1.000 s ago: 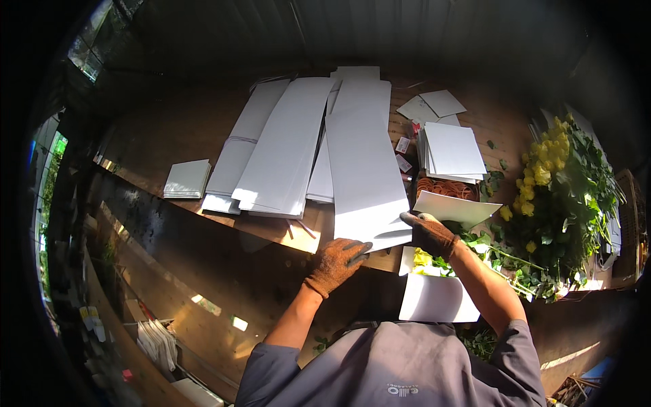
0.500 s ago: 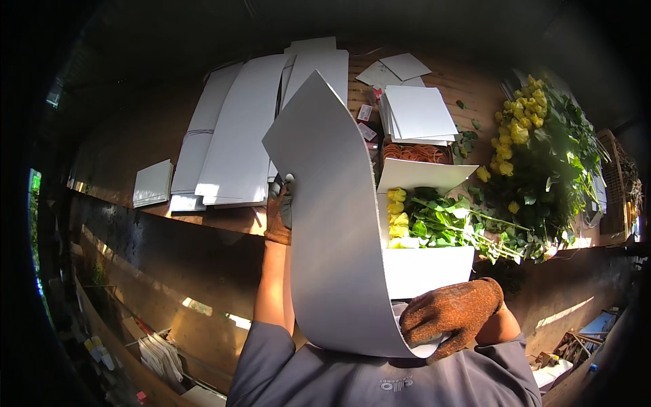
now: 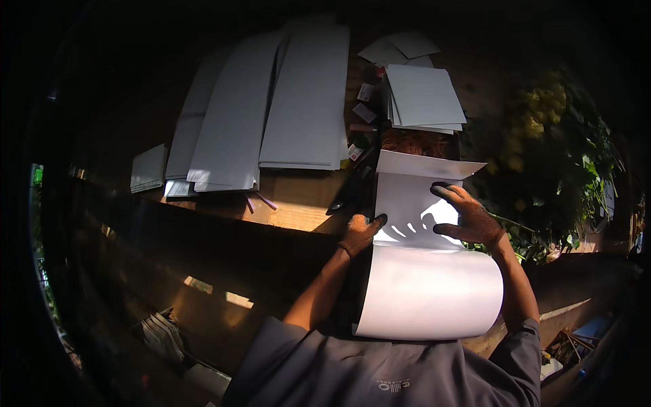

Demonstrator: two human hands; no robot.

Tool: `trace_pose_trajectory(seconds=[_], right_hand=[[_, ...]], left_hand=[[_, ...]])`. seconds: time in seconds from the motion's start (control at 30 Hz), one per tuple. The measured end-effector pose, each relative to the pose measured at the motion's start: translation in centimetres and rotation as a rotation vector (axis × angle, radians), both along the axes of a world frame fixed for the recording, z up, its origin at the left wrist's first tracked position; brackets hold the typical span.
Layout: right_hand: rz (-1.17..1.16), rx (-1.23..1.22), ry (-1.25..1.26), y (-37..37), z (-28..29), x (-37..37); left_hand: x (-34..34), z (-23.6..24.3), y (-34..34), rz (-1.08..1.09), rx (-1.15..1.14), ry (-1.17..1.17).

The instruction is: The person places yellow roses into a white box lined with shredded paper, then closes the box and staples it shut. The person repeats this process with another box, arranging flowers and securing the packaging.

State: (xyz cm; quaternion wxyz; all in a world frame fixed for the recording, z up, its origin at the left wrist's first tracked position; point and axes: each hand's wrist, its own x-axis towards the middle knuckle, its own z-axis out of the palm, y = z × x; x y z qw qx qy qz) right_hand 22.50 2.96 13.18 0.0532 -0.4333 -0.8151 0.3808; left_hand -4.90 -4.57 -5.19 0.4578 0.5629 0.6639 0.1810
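Observation:
A white cardboard sheet (image 3: 428,292) lies before me, its near part bowed up toward my body and its far part flat. At its left edge is my left hand (image 3: 363,233) in a brown glove, the thumb over the edge and the other fingers mostly hidden; it looks closed on the edge. My right hand (image 3: 469,216), gloved too, rests over the sheet's right side with thumb and fingers apart, throwing a shadow on it. Beyond them rises a folded white flap (image 3: 430,165). Green stems stick out to the right; the yellow roses seen there earlier are covered.
Long white cardboard sheets (image 3: 305,102) lie stacked at the back left, with a smaller stack (image 3: 149,168) beside them. Square white sheets (image 3: 424,95) sit on a box of orange bands (image 3: 415,142). Yellow roses (image 3: 536,115) with foliage are heaped in shade at the right.
The upright curved sheet has come down over the roses. My left hand has moved right to its edge; my right hand has gone from its near end up onto the far part and opened.

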Motion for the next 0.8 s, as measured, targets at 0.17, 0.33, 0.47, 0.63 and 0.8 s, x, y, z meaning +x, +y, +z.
trace_pose_trajectory(seconds=[0.17,0.33,0.47,0.63,0.8], right_hand=[[0.321,0.309,-0.356,0.2,-8.0,-1.8],[0.284,0.343,-0.331,-0.2,-9.3,-1.8],[0.280,0.288,-0.226,0.3,-9.2,-1.6],[0.154,-0.481,0.040,1.2,-4.5,-0.7],[0.334,0.157,-0.266,-5.6,-2.0,-3.5]], left_hand=[[-0.2,0.7,-0.2,0.035,-0.085,-0.030],[0.7,6.5,2.5,-0.490,0.466,0.409],[2.1,5.6,4.0,-0.829,0.364,0.321],[2.7,6.6,4.3,-0.877,0.305,0.440],[2.8,5.3,4.3,-0.896,0.484,0.440]])
